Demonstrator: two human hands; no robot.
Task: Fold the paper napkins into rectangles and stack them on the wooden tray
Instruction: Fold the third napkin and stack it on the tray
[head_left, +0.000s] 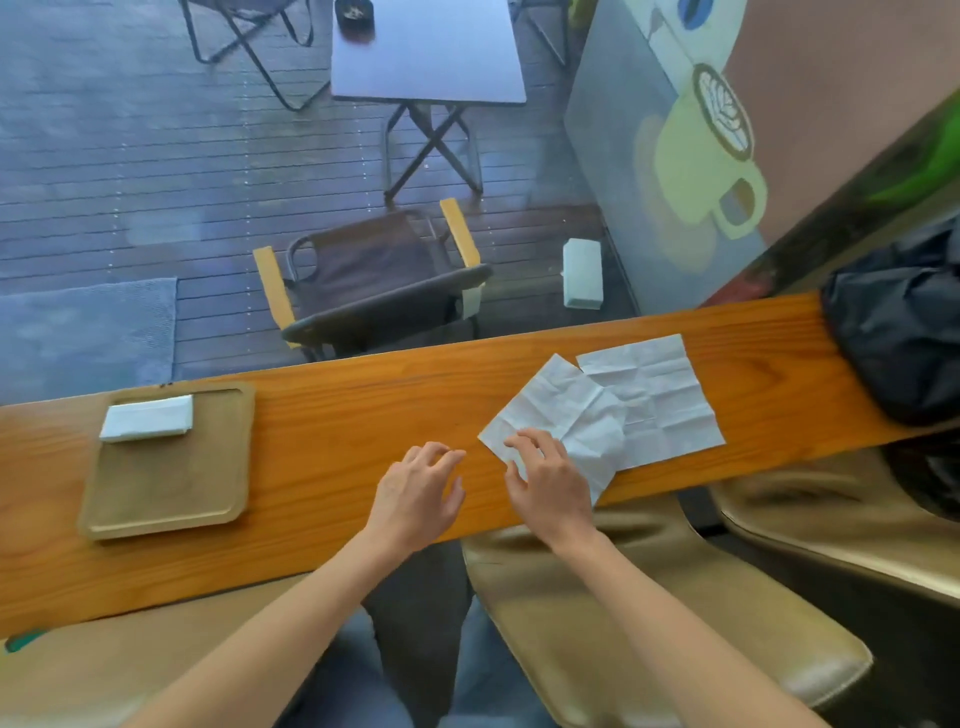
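A wooden tray lies at the left of the wooden counter, with a folded white napkin stack in its far left corner. Two unfolded creased napkins lie at the right: the nearer napkin overlaps the farther napkin. My right hand rests with spread fingers on the near left corner of the nearer napkin. Just left of that napkin, my left hand hovers over bare wood, fingers apart and holding nothing.
A black bag sits at the counter's right end. Beige seats are below the counter's near edge. Beyond the glass are a chair and a folding table on decking.
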